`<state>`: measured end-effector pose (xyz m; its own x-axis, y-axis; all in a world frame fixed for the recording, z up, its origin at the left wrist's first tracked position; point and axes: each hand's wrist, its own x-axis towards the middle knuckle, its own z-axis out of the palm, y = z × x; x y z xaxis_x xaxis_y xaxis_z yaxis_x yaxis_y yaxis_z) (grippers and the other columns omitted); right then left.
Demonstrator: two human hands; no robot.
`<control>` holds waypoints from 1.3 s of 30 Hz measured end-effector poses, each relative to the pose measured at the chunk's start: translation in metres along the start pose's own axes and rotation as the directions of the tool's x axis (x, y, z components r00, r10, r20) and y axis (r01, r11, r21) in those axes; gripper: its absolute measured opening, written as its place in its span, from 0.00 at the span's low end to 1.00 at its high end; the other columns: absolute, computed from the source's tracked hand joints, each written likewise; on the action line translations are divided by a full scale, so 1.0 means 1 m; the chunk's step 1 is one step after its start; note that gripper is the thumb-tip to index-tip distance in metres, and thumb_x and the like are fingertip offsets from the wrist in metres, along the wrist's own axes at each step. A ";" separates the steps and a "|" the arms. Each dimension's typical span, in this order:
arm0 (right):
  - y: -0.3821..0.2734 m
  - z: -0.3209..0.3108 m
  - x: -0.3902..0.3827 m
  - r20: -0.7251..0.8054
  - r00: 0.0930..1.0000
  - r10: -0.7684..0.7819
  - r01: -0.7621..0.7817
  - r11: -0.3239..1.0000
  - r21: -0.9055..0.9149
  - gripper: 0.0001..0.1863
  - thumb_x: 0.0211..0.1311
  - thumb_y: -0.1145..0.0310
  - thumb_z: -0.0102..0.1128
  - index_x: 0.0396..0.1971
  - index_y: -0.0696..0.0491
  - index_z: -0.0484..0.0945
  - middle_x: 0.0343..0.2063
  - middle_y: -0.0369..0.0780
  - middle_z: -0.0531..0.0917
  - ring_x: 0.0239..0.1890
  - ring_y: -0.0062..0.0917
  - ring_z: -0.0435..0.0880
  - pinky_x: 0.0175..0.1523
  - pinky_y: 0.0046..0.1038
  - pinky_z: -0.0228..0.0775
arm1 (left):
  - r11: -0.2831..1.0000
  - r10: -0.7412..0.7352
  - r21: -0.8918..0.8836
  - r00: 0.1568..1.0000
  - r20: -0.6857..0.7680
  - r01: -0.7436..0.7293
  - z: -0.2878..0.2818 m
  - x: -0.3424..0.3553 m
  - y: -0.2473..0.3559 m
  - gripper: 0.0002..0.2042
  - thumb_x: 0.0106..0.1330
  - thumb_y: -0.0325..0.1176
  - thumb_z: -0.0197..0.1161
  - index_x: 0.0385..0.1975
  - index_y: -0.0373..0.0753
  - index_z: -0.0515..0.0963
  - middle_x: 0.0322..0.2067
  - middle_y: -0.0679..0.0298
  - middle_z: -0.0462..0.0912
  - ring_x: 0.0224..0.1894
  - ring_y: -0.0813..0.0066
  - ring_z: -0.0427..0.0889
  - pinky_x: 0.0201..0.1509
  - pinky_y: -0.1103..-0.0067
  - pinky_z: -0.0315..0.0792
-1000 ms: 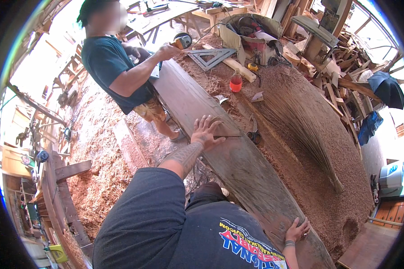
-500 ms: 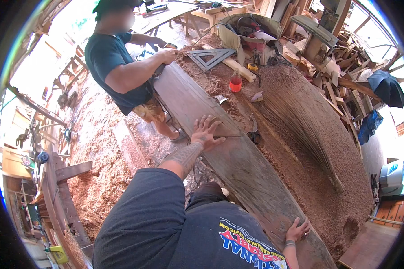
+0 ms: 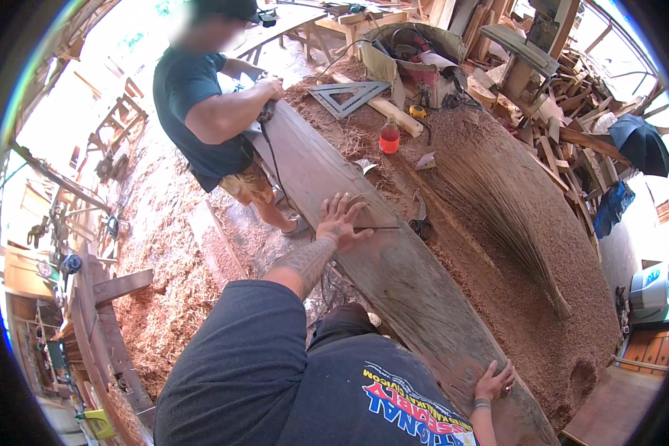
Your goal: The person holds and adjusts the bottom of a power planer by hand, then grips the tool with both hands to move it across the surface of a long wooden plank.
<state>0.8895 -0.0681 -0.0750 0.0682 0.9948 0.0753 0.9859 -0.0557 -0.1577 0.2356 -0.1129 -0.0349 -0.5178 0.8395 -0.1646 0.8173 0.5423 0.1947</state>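
A long, wide weathered plank [image 3: 424,290] runs diagonally from the far left to the near right. My left hand [image 3: 342,221] lies flat on its middle with fingers spread, just beside a dark line across the wood. Farther down the same board, my right hand [image 3: 494,383] rests near the right edge, fingers apart and a ring on one of them. Neither hand holds anything. At the far end a co-worker [image 3: 208,111] in a dark teal shirt grips a corded power tool [image 3: 266,113], partly hidden by the hands. Its black cord hangs over the plank's left side.
Right of the plank lie a stick broom [image 3: 505,230], scissors-like dark tool [image 3: 421,227], a bottle of red liquid [image 3: 389,137], a metal triangle square [image 3: 348,95] and a yellow tape measure [image 3: 418,111]. Sawdust [image 3: 580,297] covers the ground. Scrap wood [image 3: 572,119] is piled at the right.
The co-worker has leaned and shifted right toward the plank's far end, and the power tool with its hanging cord has come into view there. My hands stay where they were.
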 end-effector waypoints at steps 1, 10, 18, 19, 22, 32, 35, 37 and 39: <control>-0.001 -0.001 0.000 0.003 1.000 0.005 -0.005 1.000 0.010 0.34 0.77 0.47 0.59 0.74 0.49 0.68 0.72 0.53 0.68 0.76 0.50 0.62 0.79 0.52 0.50 | 1.000 0.008 -0.010 1.000 -0.023 -0.008 0.003 0.000 -0.002 0.47 0.64 0.75 0.58 0.80 0.60 0.58 0.82 0.59 0.50 0.86 0.55 0.39 0.86 0.53 0.31; -0.001 -0.001 0.000 0.001 1.000 0.003 -0.003 1.000 0.004 0.33 0.77 0.49 0.60 0.74 0.49 0.67 0.71 0.52 0.68 0.75 0.50 0.62 0.78 0.52 0.52 | 1.000 0.006 -0.012 1.000 -0.021 -0.006 0.001 -0.001 0.000 0.46 0.64 0.74 0.58 0.80 0.59 0.58 0.82 0.58 0.50 0.86 0.55 0.39 0.86 0.53 0.31; -0.003 -0.003 0.000 0.022 0.999 0.028 -0.028 1.000 -0.005 0.33 0.76 0.49 0.59 0.74 0.48 0.67 0.72 0.52 0.68 0.75 0.51 0.61 0.79 0.52 0.50 | 1.000 0.005 -0.028 0.999 -0.045 -0.006 0.001 -0.001 0.000 0.46 0.63 0.74 0.59 0.79 0.59 0.60 0.82 0.57 0.51 0.86 0.54 0.40 0.86 0.52 0.31; -0.003 -0.003 0.000 0.016 1.000 0.022 -0.022 1.000 -0.001 0.33 0.76 0.48 0.59 0.74 0.48 0.67 0.72 0.53 0.68 0.76 0.51 0.61 0.79 0.52 0.50 | 1.000 0.006 -0.031 0.999 -0.046 -0.007 0.001 -0.001 0.000 0.46 0.62 0.73 0.60 0.79 0.59 0.60 0.82 0.57 0.51 0.86 0.53 0.39 0.86 0.52 0.31; -0.002 -0.001 0.000 0.008 1.000 0.020 -0.020 1.000 -0.009 0.34 0.76 0.48 0.59 0.74 0.48 0.67 0.72 0.53 0.68 0.76 0.50 0.61 0.79 0.52 0.49 | 1.000 0.004 -0.018 1.000 -0.031 -0.005 -0.005 -0.003 0.004 0.46 0.64 0.72 0.59 0.80 0.59 0.59 0.82 0.58 0.50 0.86 0.54 0.39 0.86 0.52 0.31; -0.006 -0.005 0.000 0.026 0.999 0.026 -0.027 1.000 0.016 0.33 0.77 0.48 0.59 0.73 0.50 0.68 0.71 0.52 0.69 0.76 0.50 0.62 0.79 0.51 0.50 | 1.000 0.001 0.005 1.000 -0.012 -0.001 -0.006 -0.004 0.003 0.45 0.66 0.72 0.57 0.81 0.59 0.57 0.82 0.59 0.50 0.86 0.54 0.39 0.87 0.53 0.31; -0.006 -0.005 -0.001 0.012 1.000 0.027 -0.027 1.000 -0.009 0.33 0.77 0.48 0.59 0.73 0.50 0.68 0.71 0.52 0.69 0.76 0.50 0.61 0.79 0.51 0.50 | 1.000 -0.001 0.007 1.000 -0.008 0.001 -0.005 -0.003 0.004 0.45 0.66 0.72 0.58 0.81 0.59 0.57 0.82 0.59 0.49 0.86 0.55 0.38 0.87 0.53 0.31; -0.006 -0.005 -0.001 0.015 1.000 0.028 -0.027 1.000 -0.009 0.33 0.77 0.48 0.59 0.73 0.50 0.68 0.71 0.52 0.69 0.76 0.50 0.61 0.79 0.51 0.50 | 1.000 -0.004 0.007 1.000 -0.006 0.004 -0.005 -0.003 0.004 0.45 0.66 0.72 0.58 0.81 0.59 0.57 0.83 0.59 0.49 0.86 0.55 0.38 0.87 0.53 0.30; -0.004 -0.004 -0.001 0.017 0.999 0.029 -0.029 1.000 -0.009 0.33 0.77 0.48 0.59 0.73 0.50 0.68 0.71 0.52 0.69 0.76 0.50 0.61 0.79 0.52 0.50 | 1.000 -0.005 0.005 1.000 -0.004 0.005 -0.006 -0.003 0.005 0.45 0.66 0.72 0.58 0.81 0.59 0.57 0.83 0.60 0.49 0.86 0.55 0.38 0.87 0.53 0.30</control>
<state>0.8858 -0.0690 -0.0703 0.0944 0.9940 0.0543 0.9849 -0.0853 -0.1506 0.2394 -0.1128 -0.0276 -0.5227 0.8370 -0.1618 0.8161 0.5462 0.1888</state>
